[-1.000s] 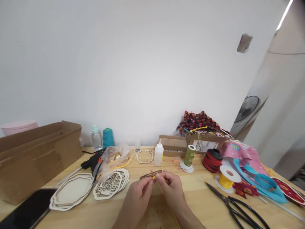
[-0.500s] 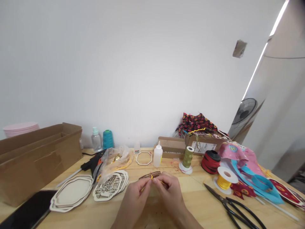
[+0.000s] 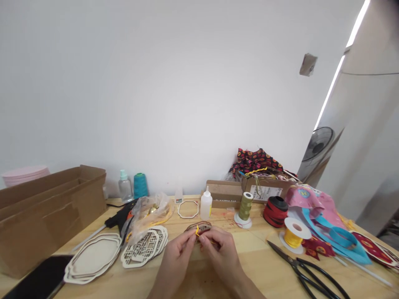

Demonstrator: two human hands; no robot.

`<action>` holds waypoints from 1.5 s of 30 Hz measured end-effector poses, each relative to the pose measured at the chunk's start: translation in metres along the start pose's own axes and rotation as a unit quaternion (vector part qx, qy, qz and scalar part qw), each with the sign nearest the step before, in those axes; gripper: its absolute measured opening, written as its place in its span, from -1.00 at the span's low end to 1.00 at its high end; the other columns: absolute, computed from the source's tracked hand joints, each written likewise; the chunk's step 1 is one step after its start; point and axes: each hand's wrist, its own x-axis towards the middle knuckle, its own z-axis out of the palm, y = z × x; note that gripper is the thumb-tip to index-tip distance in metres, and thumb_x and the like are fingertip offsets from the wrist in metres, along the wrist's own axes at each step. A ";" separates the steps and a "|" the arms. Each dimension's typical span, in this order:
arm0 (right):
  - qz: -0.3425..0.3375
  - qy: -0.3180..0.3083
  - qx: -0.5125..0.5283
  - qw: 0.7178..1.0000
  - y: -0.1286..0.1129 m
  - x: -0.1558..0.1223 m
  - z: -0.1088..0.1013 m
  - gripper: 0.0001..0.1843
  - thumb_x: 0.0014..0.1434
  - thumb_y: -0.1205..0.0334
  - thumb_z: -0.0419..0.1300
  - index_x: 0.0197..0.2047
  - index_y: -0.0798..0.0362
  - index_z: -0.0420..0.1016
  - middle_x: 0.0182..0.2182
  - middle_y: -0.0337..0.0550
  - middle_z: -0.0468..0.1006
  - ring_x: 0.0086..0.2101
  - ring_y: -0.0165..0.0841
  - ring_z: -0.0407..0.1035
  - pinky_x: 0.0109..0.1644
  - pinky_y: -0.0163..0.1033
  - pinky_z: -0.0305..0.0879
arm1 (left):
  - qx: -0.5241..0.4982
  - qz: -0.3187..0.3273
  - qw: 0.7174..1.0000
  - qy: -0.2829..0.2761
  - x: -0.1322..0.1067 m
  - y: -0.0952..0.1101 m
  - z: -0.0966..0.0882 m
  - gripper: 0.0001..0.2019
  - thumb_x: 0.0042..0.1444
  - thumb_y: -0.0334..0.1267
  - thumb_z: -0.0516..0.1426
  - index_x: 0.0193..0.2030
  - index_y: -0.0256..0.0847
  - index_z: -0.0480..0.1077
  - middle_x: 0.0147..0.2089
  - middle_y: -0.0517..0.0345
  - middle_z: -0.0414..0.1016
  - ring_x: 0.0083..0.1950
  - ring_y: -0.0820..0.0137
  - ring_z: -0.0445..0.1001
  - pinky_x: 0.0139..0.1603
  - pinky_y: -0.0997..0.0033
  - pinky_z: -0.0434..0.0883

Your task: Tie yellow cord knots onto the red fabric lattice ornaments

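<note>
Your hands are together low in the middle of the view, the left (image 3: 176,254) and the right (image 3: 222,253) both closed on the brown piece (image 3: 204,227), which sits at your fingertips over the table (image 3: 252,249). A yellow cord (image 3: 197,231) stands up at its near edge, right between your thumbs; which fingertips grip the cord itself, I cannot tell. A second ago you had the piece nearly edge-on, like a thin bar; now it is tipped so that more of its patterned face shows, and the cord rises clear of the edge. That seems to leave the tie point easier for you to see and work, though whether the knot is tight is too small to judge. Just beyond your hands are the bottle (image 3: 206,205) and a white frame (image 3: 188,209). To your left lie the lattices (image 3: 143,249), with the plates (image 3: 93,257) beside them. To your right, the scissors (image 3: 293,262) lie untouched, near the yellow spool (image 3: 293,237), with the green spool (image 3: 246,206) and red spool (image 3: 276,212) farther back.
</note>
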 end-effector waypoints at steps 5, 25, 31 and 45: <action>0.045 0.010 0.014 0.999 0.001 0.000 0.000 -0.75 0.03 0.22 0.07 -0.57 0.08 0.49 -0.60 -0.18 0.44 -0.50 -0.39 0.31 -0.45 -0.37 0.20 | 0.014 -0.003 1.000 0.006 0.000 -0.002 0.001 -0.72 0.00 -0.22 0.02 -0.17 -0.19 0.43 -0.20 0.12 0.52 -0.15 0.28 0.41 -0.10 0.38 0.31; 0.228 -0.010 0.265 0.937 0.000 0.005 -0.005 -0.72 -0.06 0.09 0.15 -0.52 0.16 0.48 -0.79 -0.40 0.10 -0.72 -0.62 -0.14 -0.68 -0.47 -0.22 | -0.052 -0.011 0.999 0.007 -0.003 0.005 0.004 -0.80 -0.03 -0.22 0.06 -0.37 -0.22 0.48 -0.52 0.19 0.44 -0.42 0.41 0.34 -0.39 0.55 0.27; 0.094 -0.079 0.137 0.983 -0.002 -0.002 0.003 -0.81 0.00 0.22 0.09 -0.42 0.11 0.49 -0.58 -0.23 0.38 -0.57 -0.49 0.11 -0.53 -0.40 -0.01 | -0.238 -0.147 0.960 -0.034 0.000 -0.007 0.005 -0.64 -0.14 -0.13 0.11 -0.23 -0.34 0.41 -0.80 0.49 -0.09 -0.74 0.65 -0.20 -0.75 0.64 -0.18; 0.341 -0.048 0.338 0.876 0.010 0.001 0.005 -0.54 -0.10 -0.10 0.11 -0.69 0.07 0.06 -0.82 -0.49 -0.07 -0.77 -0.63 -0.31 -0.70 -0.40 -0.43 | -0.196 -0.130 0.969 -0.078 -0.006 -0.006 0.010 -0.76 -0.06 -0.21 0.03 -0.32 -0.35 0.37 -0.80 0.49 -0.05 -0.74 0.64 -0.17 -0.74 0.61 -0.16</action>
